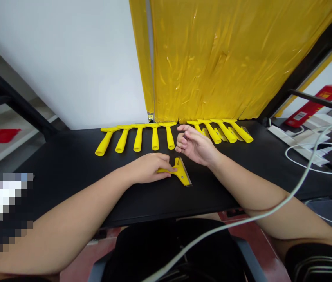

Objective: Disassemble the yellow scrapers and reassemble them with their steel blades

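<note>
My left hand [151,167] grips the handle of a yellow scraper [182,172], which lies on the black table [142,199] with its blade edge facing right. Just above the scraper's head, my right hand [193,145] is raised with curled fingers around a small dark tool, whose thin shaft points down at a screw on the scraper. Behind my left hand, several yellow handles [138,139] stand out in a row along the table's back edge. More yellow scrapers [227,133], some with clear blade parts between them, lie behind my right hand.
Yellow film [213,58] and a white panel [80,58] rise behind the table. At the right are a red bottle [315,103], white power strips [301,145] and cables. One pale cable [230,225] crosses in front of my right arm. Black frame bars flank both sides.
</note>
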{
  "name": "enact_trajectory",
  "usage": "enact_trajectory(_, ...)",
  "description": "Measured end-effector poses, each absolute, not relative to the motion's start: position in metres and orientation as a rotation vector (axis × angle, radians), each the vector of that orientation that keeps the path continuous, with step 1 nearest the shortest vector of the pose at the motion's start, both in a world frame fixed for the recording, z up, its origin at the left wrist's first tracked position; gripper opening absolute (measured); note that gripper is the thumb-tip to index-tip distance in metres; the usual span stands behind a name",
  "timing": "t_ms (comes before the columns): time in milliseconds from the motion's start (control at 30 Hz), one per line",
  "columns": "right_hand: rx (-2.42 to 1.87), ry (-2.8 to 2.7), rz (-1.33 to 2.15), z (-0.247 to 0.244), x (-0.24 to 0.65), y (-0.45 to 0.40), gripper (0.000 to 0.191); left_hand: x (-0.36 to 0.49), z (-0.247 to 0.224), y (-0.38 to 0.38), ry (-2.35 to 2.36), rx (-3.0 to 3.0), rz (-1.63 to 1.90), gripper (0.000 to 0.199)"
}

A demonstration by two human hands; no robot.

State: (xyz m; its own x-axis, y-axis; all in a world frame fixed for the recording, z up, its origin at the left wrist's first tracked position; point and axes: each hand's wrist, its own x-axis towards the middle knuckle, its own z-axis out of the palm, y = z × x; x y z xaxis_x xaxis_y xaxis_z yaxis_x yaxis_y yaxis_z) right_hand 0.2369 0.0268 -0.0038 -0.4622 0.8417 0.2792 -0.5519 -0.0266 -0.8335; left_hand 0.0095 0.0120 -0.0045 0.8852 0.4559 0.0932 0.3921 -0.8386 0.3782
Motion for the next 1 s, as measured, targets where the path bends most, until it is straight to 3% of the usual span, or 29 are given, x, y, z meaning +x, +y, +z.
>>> enact_trajectory(200,-0.348,-1.169,1.639,-0.008,0.230,0.026,0.037,0.010,-0.004,0.011,0.661,2.678,0.274,0.023)
enact_trajectory(533,-0.398,-1.215,1.811,-0.008,0.235,0.020,0.030,0.009,-0.006,0.011,0.676,2.684,0.269,0.021)
enact_trajectory(867,-0.412,-1.571,1.927,0.007,0.241,0.052,0.043,0.017,0.000,0.019,0.550,2.783,0.164,0.021)
enact_trajectory(1000,-0.372,-1.387,1.993,0.001,0.235,0.050,0.035,0.020,0.005,0.022,0.548,2.765,0.120,0.019)
